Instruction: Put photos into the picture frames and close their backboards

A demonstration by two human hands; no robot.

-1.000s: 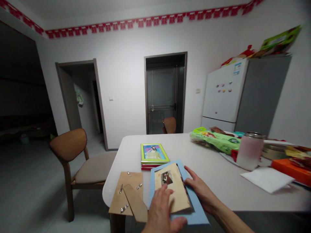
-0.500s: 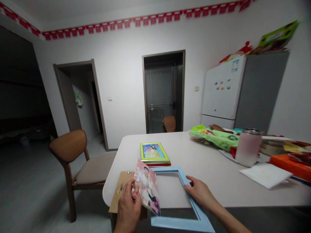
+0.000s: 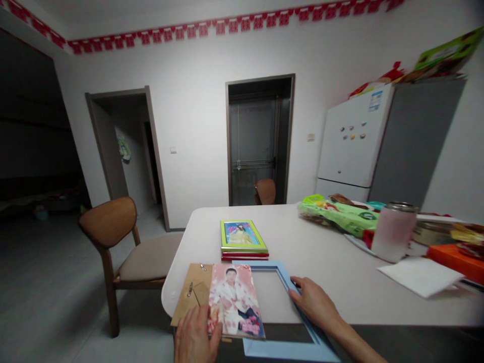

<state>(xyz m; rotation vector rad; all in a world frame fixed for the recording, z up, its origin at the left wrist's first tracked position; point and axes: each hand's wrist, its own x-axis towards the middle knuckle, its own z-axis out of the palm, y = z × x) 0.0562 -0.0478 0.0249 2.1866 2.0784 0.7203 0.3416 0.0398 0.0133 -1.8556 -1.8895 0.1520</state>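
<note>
My left hand (image 3: 197, 334) lies with its fingers stretched over the lower part of a brown backing board (image 3: 191, 289). Its thumb touches the lower left of a pink portrait photo (image 3: 236, 305). The photo lies face up, overlapping the board and covering the left side of a light blue picture frame (image 3: 282, 276). My right hand (image 3: 312, 301) grips the right side of this frame, thumb on top and the other fingers partly hidden. Through the frame's opening show the white tabletop and its front edge. Metal clips are visible on the board.
Behind the blue frame, a green-bordered picture frame (image 3: 244, 236) lies on red-edged ones. To the right on the white table (image 3: 298, 242) are a green food bag (image 3: 340, 213), a pinkish jar (image 3: 395, 233), white paper (image 3: 420, 276) and an orange box (image 3: 456, 263). A chair (image 3: 151, 257) stands left.
The photo has gone from tilted up in my left hand to lying flat, face up. My left fingers have loosened and spread lower down. My right hand stays on the frame.
</note>
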